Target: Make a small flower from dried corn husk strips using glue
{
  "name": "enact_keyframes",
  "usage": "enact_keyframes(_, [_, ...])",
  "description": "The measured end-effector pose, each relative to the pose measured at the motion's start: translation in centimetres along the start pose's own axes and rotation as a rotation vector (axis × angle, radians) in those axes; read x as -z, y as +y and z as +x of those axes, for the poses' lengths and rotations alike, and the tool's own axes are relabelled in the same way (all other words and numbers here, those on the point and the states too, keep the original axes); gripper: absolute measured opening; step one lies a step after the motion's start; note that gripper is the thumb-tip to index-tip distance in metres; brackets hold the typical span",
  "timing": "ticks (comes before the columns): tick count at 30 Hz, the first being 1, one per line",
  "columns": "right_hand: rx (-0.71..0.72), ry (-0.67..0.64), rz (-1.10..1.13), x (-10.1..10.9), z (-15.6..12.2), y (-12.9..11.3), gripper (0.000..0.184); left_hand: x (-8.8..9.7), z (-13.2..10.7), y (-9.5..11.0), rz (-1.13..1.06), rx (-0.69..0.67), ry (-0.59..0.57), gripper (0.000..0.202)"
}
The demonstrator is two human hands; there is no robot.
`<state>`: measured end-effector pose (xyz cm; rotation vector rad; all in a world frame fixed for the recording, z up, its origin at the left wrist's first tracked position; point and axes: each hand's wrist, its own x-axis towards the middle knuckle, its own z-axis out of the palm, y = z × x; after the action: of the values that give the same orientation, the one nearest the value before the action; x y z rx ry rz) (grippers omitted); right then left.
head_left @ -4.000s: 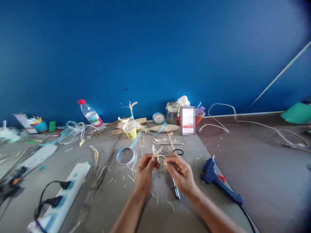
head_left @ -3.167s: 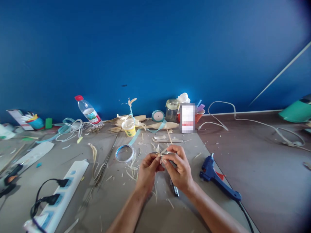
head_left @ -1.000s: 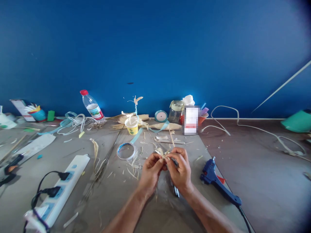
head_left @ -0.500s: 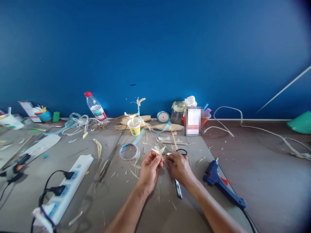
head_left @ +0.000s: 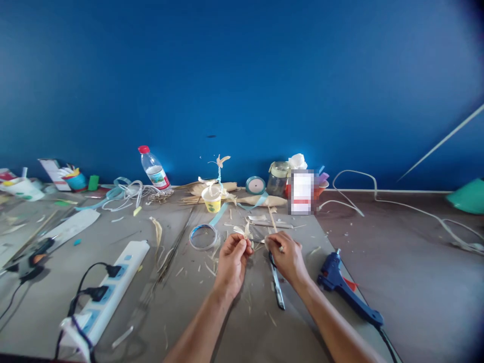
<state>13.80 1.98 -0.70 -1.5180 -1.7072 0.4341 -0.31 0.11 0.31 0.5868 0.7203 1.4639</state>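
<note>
My left hand [head_left: 233, 259] is closed, pinching the base of a small pale husk flower [head_left: 247, 231] between thumb and fingers. Its petals stick up above my fingertips. Just to the right, my right hand [head_left: 285, 254] is closed around scissors [head_left: 271, 260]; a black handle loop shows below the fingers, and most of the rest is hidden. A thin metallic part points left toward the flower. A utility knife [head_left: 279, 292] lies on the table below my right hand. Husk scraps are scattered around both hands.
A blue glue gun [head_left: 340, 287] lies at right, a white power strip [head_left: 113, 287] with black plugs at left. Behind stand a yellow-and-white cup [head_left: 212, 204] with a husk flower, a water bottle [head_left: 155, 169] and a glass jar [head_left: 279, 179]. A tape ring [head_left: 203, 237] lies ahead.
The scissors have turned in my right hand: the black loop was beyond the fingers and now shows below them. The flower has tilted in my left hand. The view has shifted slightly.
</note>
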Motion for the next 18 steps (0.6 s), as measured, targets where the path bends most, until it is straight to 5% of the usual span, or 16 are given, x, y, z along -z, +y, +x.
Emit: enact_keyframes(18, [0.023,-0.139,0.0,0.49,-0.49,-0.53,0.019,0.04,-0.02,0.53,-0.112,0.102,-0.011,0.02])
